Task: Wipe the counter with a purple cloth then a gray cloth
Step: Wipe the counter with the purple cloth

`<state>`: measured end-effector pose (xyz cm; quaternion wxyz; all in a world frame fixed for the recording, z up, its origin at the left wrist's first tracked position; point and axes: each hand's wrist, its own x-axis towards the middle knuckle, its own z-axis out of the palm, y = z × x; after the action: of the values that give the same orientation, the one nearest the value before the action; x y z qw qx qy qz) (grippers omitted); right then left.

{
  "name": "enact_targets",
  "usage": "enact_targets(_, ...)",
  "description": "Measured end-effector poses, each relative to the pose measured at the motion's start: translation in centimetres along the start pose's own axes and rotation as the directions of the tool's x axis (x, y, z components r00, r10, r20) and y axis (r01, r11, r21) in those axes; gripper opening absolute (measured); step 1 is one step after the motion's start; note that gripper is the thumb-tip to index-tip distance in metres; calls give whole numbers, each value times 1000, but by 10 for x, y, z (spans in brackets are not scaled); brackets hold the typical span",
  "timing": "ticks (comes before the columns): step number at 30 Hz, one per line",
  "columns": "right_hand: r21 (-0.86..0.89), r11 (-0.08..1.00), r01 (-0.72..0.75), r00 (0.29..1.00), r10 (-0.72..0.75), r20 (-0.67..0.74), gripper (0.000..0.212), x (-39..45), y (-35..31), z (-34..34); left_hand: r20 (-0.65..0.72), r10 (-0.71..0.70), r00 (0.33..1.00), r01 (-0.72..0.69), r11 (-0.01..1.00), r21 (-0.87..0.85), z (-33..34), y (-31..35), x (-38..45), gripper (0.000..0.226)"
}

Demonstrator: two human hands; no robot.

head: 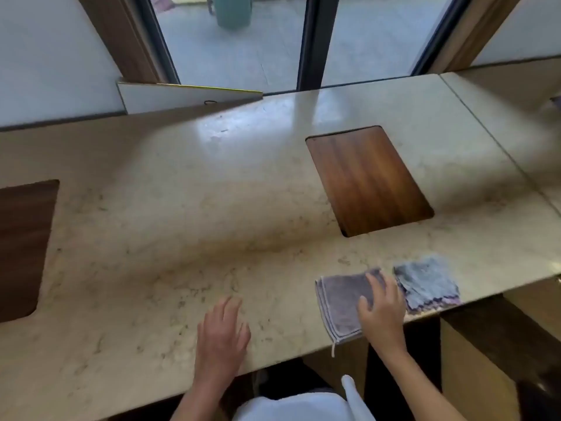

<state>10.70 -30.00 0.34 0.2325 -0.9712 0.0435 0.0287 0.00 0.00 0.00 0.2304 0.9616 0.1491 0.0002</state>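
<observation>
The right hand (381,311) lies palm down, fingers spread, on the right part of the purple cloth (341,302); it presses the cloth flat and does not grip it. The left hand (223,332) rests flat and empty on the bench (182,223), fingers loosely extended, near the front edge. The purple cloth lies at the front edge, one corner overhanging. The gray cloth (426,282) lies just beside it, to the right. A wooden inset panel (368,179) sits farther back.

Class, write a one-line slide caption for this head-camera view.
Right hand rests on the purple cloth beside the gray cloth; left hand flat on the counter.
</observation>
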Motion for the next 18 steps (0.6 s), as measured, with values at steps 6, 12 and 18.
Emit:
enact_targets(6, -128, 992, -9, 985, 31, 171, 59, 13, 7, 9, 205, 57, 977, -110, 961, 253, 26, -6, 34, 65)
enact_targets(12, -247, 967, 61, 964, 8, 267, 74, 7, 14, 16, 254, 20, 967, -103, 942, 318, 36, -12, 27, 67)
enact_targets(18, -346, 934, 87, 957, 18, 288, 93, 6, 1, 27, 238, -54, 970, -21, 953, 303, 42, -5, 26, 65)
